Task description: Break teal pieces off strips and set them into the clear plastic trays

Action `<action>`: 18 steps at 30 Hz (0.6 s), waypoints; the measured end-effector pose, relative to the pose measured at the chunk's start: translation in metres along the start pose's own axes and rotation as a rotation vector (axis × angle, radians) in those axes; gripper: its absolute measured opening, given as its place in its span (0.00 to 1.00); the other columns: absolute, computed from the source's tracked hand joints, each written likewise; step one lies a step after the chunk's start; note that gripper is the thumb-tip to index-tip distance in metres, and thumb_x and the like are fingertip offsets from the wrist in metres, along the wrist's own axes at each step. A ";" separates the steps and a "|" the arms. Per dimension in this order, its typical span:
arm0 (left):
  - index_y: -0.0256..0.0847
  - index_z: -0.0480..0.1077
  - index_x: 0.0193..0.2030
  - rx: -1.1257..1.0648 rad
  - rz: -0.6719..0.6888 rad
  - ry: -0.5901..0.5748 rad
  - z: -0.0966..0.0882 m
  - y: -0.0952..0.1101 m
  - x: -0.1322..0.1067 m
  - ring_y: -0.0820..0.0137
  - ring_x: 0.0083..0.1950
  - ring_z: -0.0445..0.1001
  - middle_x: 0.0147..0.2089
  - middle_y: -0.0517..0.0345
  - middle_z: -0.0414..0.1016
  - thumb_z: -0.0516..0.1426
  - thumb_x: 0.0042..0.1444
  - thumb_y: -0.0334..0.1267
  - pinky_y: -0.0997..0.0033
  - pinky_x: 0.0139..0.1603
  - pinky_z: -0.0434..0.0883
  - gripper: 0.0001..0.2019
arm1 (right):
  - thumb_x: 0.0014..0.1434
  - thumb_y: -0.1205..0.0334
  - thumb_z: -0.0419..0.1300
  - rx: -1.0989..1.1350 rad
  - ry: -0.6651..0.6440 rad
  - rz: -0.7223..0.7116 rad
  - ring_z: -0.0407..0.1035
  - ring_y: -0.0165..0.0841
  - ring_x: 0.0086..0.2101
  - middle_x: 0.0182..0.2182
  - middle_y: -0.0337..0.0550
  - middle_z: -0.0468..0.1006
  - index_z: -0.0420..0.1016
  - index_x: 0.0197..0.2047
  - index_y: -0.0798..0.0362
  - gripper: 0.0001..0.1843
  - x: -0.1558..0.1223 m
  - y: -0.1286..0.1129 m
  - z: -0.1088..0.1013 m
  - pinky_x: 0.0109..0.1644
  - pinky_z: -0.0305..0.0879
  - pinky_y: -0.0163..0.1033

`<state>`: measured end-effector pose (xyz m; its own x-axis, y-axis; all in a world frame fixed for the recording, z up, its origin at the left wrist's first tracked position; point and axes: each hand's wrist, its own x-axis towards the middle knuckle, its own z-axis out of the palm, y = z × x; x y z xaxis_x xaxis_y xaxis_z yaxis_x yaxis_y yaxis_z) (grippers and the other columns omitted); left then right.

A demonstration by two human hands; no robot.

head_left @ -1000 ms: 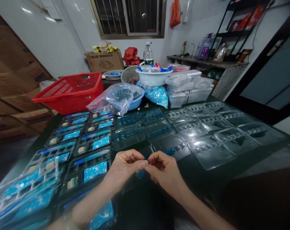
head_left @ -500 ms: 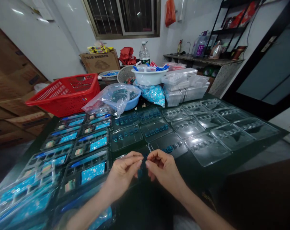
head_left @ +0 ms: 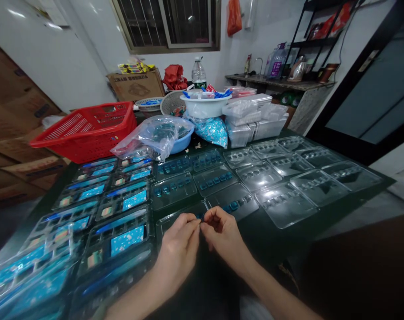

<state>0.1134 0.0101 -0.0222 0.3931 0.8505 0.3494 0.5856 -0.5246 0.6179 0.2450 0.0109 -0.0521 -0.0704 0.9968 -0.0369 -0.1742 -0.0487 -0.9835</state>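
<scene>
My left hand (head_left: 181, 242) and my right hand (head_left: 223, 231) meet fingertip to fingertip above the near edge of the dark green table. Both are closed in a pinch. Something small and dark blue shows at the fingertips, too hidden to name. Just behind my right hand lies a clear plastic tray (head_left: 218, 200) with a teal-blue piece (head_left: 234, 205) in its row of slots. Another clear tray (head_left: 165, 221) is partly covered by my left hand. Farther back, a tray (head_left: 188, 198) carries a row of teal pieces.
Filled trays (head_left: 126, 240) with blue pens and blue dotted packets cover the left side. Several clear trays (head_left: 285, 204) lie to the right. At the back stand a red basket (head_left: 85, 138), a blue basin (head_left: 183, 143) under plastic film, a white basin (head_left: 206, 109) and stacked clear plastic packs (head_left: 255, 126).
My left hand has turned so its back faces up more, and its fingertips now meet those of my right hand. The blue piece glimpsed below my left fingers is hidden now.
</scene>
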 end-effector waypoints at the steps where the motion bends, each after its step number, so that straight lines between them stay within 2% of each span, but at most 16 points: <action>1: 0.38 0.67 0.37 0.029 0.027 0.021 0.001 -0.001 -0.001 0.69 0.36 0.67 0.37 0.52 0.65 0.48 0.56 0.28 0.70 0.35 0.67 0.08 | 0.50 0.62 0.57 -0.011 0.008 0.004 0.57 0.21 0.16 0.19 0.31 0.63 0.62 0.30 0.53 0.07 0.000 0.000 0.001 0.16 0.57 0.28; 8: 0.37 0.65 0.40 0.218 0.173 0.090 0.008 -0.011 -0.003 0.67 0.39 0.67 0.39 0.49 0.65 0.49 0.53 0.26 0.67 0.36 0.69 0.09 | 0.49 0.64 0.56 0.025 0.039 -0.005 0.61 0.24 0.22 0.24 0.35 0.66 0.65 0.31 0.54 0.04 0.000 0.002 0.001 0.21 0.59 0.28; 16: 0.38 0.64 0.43 0.345 0.172 -0.078 0.012 -0.017 -0.003 0.65 0.41 0.68 0.42 0.47 0.66 0.47 0.54 0.26 0.65 0.38 0.72 0.12 | 0.48 0.67 0.54 -0.055 0.067 0.019 0.57 0.23 0.19 0.22 0.33 0.65 0.66 0.28 0.55 0.02 0.001 0.008 -0.003 0.20 0.55 0.28; 18: 0.38 0.64 0.44 0.362 0.198 -0.089 0.011 -0.018 -0.004 0.63 0.42 0.68 0.43 0.46 0.67 0.47 0.53 0.26 0.62 0.39 0.72 0.13 | 0.48 0.67 0.53 -0.091 0.052 0.029 0.57 0.23 0.19 0.22 0.34 0.65 0.66 0.27 0.55 0.02 0.000 0.007 -0.003 0.20 0.55 0.29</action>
<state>0.1089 0.0160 -0.0420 0.5738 0.7335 0.3643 0.6977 -0.6707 0.2516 0.2469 0.0106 -0.0591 -0.0227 0.9971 -0.0720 -0.0823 -0.0737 -0.9939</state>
